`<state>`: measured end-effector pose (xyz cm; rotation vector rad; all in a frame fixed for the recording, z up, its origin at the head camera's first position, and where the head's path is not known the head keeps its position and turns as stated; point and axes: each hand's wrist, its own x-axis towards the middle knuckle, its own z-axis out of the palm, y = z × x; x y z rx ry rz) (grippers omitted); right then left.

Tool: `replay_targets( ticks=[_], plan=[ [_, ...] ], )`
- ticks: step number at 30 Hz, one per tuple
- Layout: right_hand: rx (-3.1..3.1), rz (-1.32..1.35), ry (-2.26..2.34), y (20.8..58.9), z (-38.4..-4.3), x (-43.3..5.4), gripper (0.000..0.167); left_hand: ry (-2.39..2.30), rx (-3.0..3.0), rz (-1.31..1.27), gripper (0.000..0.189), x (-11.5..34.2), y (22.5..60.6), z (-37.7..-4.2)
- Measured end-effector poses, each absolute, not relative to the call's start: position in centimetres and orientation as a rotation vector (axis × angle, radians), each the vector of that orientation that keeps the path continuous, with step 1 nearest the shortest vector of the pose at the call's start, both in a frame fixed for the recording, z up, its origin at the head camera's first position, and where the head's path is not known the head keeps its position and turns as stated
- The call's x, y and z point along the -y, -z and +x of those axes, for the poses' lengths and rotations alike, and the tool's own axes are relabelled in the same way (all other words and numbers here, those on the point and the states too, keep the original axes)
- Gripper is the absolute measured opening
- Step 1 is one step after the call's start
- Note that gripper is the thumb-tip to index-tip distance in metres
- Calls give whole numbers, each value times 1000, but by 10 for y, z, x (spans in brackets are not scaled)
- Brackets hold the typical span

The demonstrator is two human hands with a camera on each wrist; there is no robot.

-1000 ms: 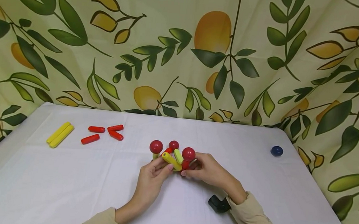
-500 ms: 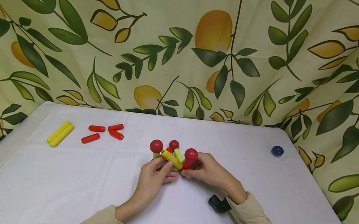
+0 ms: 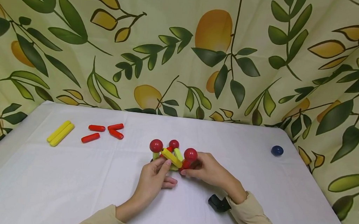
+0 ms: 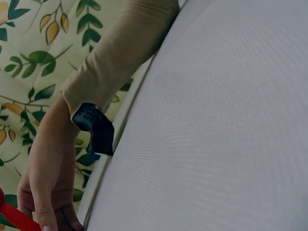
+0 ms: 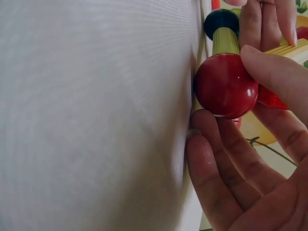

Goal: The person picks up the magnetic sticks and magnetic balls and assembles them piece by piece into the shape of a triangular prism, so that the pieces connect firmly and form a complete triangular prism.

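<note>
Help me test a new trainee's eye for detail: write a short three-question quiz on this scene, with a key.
1. Count: how many loose red sticks lie on the white table?

2. Multiple choice: where is the loose blue ball?
A) beside the pair of yellow sticks
B) toward the right side of the table, apart from the other pieces
C) among the loose red sticks

3. True or false: the left hand and the right hand both hold the ball-and-stick model.

Key: 1. Four. 2. B. 3. True.
</note>
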<state>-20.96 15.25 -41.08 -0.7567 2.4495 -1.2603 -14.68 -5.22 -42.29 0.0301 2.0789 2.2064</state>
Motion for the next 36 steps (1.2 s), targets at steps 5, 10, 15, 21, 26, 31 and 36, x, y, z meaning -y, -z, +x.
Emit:
replay_targets(
  ticks=[5,10,15,21,26,31,36],
  plan=[
    [-2449,-753,1262,410,-208,-152,33,-2156,-2093,-19,41,52,423,-144],
    [-2448,-747,1265,410,-208,-152,33,-2123,-2155,46,31,50,421,-140],
    [-2456,-744,1260,410,-208,-152,31,-2218,-2503,518,17,59,407,-142],
    [-2508,-776,1246,408,-208,-151,31,-2216,-2946,626,13,83,390,-162],
    [-2590,-759,1251,406,-205,-146,35,-1919,-3001,440,35,91,393,-173],
    [-2663,-809,1243,405,-202,-141,28,-1682,-2985,499,48,91,398,-176],
    [-2704,-800,1211,406,-202,-139,28,-1647,-2975,541,46,91,397,-177]
  ],
)
